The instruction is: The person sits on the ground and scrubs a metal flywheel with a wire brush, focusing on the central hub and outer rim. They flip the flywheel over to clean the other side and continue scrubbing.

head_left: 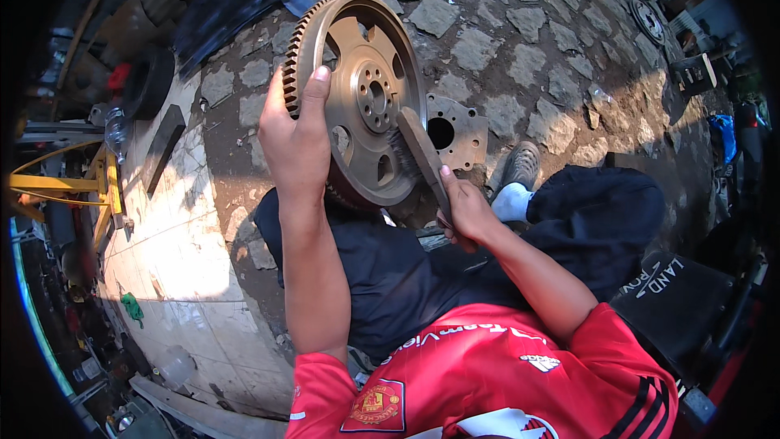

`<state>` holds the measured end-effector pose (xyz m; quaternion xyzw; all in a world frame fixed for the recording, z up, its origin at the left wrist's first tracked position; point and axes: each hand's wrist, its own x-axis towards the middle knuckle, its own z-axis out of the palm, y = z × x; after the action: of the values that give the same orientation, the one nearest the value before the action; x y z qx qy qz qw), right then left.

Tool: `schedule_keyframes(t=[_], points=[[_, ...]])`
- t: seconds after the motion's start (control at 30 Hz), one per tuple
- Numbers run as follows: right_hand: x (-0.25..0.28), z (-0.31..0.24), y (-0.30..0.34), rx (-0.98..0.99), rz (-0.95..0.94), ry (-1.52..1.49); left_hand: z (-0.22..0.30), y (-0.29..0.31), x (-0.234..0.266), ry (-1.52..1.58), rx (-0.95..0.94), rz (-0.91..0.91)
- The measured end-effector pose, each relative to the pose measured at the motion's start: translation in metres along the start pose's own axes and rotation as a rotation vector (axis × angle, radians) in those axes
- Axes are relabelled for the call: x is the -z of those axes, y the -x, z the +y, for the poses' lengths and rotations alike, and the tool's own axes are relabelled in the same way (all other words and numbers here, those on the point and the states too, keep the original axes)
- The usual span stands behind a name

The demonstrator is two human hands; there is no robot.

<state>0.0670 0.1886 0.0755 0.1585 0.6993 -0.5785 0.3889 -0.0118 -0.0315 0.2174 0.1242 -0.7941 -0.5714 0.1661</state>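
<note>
A brownish metal flywheel with a toothed ring round its rim stands tilted up in front of me. My left hand grips its left edge, with the thumb on the inner side and the fingers behind the teeth. In my right hand is a wire brush with a wooden back, its fingers wrapped round the handle. The dark bristles press on the lower right face of the flywheel. Just behind the brush, a flat metal plate with a large round hole lies on the ground.
Uneven stone paving stretches ahead. To the left are a pale tiled strip, a dark bar, a yellow metal stand and a plastic bottle. Another round metal disc lies far right, near a box.
</note>
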Motion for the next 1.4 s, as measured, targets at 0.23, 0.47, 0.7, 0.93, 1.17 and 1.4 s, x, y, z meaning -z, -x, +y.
schedule_keyframes(t=[0.23, 0.47, 0.7, 0.93, 1.17, 1.4], points=[[-0.015, -0.003, 0.038, 0.020, -0.023, -0.032, 0.011, 0.011, -0.009, -0.019, -0.013, -0.035], [-0.023, -0.028, 0.041, 0.265, -0.044, -0.017, 0.009, 0.007, -0.010, -0.068, -0.065, 0.002], [-0.022, -0.101, -0.006, 0.379, 0.109, -0.090, 0.005, 0.009, -0.006, -0.086, -0.046, 0.037], [-0.012, -0.104, -0.030, 0.196, 0.020, -0.090, -0.009, 0.004, 0.004, -0.068, 0.013, 0.126], [0.005, -0.086, -0.075, 0.150, 0.124, -0.064, -0.023, 0.003, 0.014, -0.069, 0.036, 0.130], [0.036, -0.025, -0.037, 0.017, 0.089, -0.166, -0.043, 0.014, 0.025, 0.353, 0.298, 0.069]])
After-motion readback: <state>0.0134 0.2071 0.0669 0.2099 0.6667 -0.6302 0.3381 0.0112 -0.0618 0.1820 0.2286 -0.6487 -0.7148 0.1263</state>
